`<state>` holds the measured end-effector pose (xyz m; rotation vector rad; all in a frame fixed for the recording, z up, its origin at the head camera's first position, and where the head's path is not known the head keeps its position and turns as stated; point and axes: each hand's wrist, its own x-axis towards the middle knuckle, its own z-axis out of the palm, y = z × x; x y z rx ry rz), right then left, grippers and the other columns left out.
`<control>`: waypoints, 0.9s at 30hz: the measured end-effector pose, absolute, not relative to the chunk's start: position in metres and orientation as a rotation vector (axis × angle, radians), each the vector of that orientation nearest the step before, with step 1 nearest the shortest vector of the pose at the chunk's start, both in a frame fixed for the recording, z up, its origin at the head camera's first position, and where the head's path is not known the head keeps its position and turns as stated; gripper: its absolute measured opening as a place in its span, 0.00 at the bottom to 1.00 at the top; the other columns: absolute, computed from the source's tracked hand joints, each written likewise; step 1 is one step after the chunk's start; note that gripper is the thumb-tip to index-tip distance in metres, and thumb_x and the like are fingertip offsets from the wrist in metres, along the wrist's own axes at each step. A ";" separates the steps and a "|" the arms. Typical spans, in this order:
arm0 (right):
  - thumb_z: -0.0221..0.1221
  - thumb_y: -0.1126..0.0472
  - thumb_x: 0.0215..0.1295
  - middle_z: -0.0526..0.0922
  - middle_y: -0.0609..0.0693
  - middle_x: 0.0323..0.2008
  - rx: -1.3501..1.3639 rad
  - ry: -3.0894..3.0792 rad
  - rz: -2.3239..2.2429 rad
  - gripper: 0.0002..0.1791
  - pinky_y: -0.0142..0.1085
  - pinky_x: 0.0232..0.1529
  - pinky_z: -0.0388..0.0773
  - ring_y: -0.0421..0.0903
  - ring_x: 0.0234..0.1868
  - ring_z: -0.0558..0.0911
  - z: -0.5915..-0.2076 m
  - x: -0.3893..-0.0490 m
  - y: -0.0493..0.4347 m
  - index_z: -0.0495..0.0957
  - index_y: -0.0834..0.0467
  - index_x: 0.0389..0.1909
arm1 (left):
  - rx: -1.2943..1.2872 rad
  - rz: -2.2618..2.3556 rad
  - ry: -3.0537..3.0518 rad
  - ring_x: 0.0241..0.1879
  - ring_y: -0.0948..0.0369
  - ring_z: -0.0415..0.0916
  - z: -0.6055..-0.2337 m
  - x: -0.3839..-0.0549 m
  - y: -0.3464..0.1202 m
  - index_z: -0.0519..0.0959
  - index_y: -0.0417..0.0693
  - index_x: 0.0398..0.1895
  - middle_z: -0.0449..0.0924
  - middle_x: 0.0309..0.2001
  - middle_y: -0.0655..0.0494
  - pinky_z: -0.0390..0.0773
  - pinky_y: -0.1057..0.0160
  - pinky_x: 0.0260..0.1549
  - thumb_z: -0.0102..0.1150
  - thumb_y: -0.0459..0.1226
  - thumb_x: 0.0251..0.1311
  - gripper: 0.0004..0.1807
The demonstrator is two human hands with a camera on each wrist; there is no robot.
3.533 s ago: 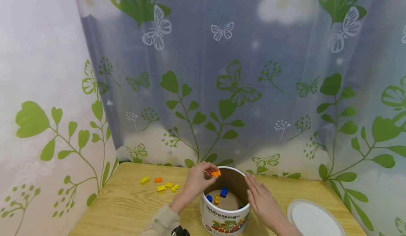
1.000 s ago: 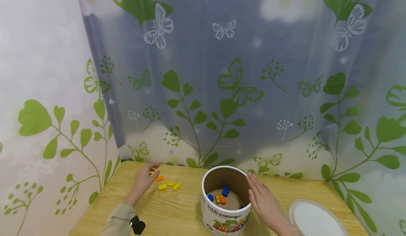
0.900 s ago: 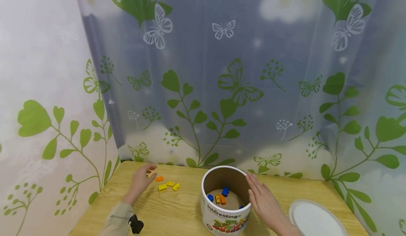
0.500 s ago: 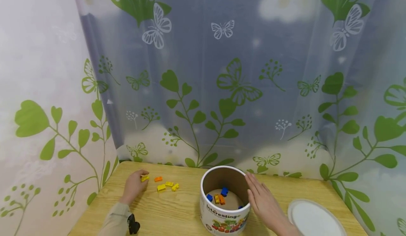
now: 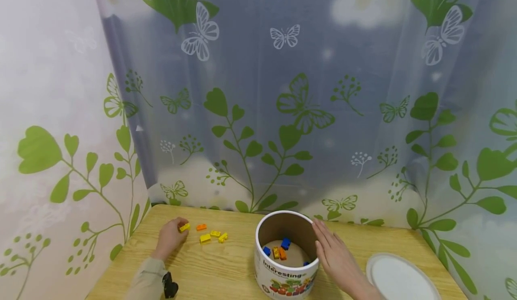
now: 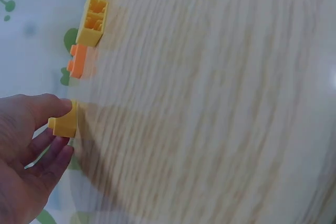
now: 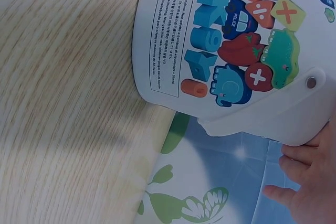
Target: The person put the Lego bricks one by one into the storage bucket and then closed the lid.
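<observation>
- One yellow brick (image 5: 184, 227) is pinched in the left hand (image 5: 168, 238), fingers closed to its width; whether it touches the worktop (image 5: 218, 271), I can't tell.
- Nearly straight, the fingers of the right hand (image 5: 337, 257) rest against the white tub (image 5: 284, 283), gripping nothing.
- Just right of the left hand lie an orange brick (image 5: 201, 227) and three yellow bricks (image 5: 205, 238); blue bricks (image 5: 285, 244) sit inside the tub, left of the right hand.
- Picking up looks like the present step; the next move probably calls for carrying the brick rightward, into the tub.
</observation>
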<state>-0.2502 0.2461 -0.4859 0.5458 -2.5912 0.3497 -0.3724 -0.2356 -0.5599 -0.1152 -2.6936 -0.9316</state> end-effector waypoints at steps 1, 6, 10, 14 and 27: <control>0.54 0.62 0.75 0.66 0.58 0.74 0.545 -2.593 0.348 0.28 0.60 0.65 0.71 0.58 0.72 0.68 -0.486 -0.250 0.246 0.66 0.64 0.73 | -0.115 -0.929 -2.692 0.41 0.43 0.82 -0.561 -0.373 -0.235 0.83 0.31 0.45 0.85 0.41 0.37 0.81 0.43 0.43 0.68 0.26 0.57 0.13; 0.54 0.62 0.75 0.66 0.57 0.74 0.538 -2.599 0.344 0.27 0.59 0.66 0.71 0.57 0.72 0.68 -0.486 -0.250 0.246 0.67 0.64 0.73 | -0.113 -0.940 -2.675 0.33 0.52 0.80 -0.562 -0.372 -0.231 0.84 0.35 0.40 0.85 0.36 0.45 0.82 0.50 0.35 0.70 0.27 0.55 0.10; 0.52 0.61 0.76 0.65 0.57 0.74 0.530 -2.616 0.363 0.27 0.60 0.66 0.70 0.57 0.73 0.67 -0.486 -0.250 0.246 0.66 0.64 0.73 | -0.122 -0.969 -2.660 0.32 0.53 0.80 -0.559 -0.368 -0.228 0.84 0.36 0.40 0.84 0.35 0.46 0.82 0.51 0.34 0.71 0.27 0.55 0.09; 0.52 0.61 0.77 0.65 0.57 0.74 0.526 -2.625 0.376 0.27 0.60 0.66 0.70 0.58 0.73 0.67 -0.485 -0.249 0.246 0.66 0.64 0.73 | -0.129 -0.987 -2.643 0.33 0.52 0.81 -0.557 -0.366 -0.226 0.84 0.37 0.40 0.85 0.36 0.45 0.83 0.50 0.35 0.71 0.27 0.55 0.09; 0.51 0.61 0.77 0.66 0.57 0.74 0.522 -2.627 0.380 0.27 0.60 0.67 0.69 0.58 0.73 0.66 -0.484 -0.249 0.245 0.66 0.63 0.73 | -0.195 -1.079 -2.593 0.39 0.52 0.82 -0.537 -0.358 -0.201 0.85 0.42 0.44 0.86 0.40 0.49 0.86 0.54 0.39 0.72 0.30 0.57 0.11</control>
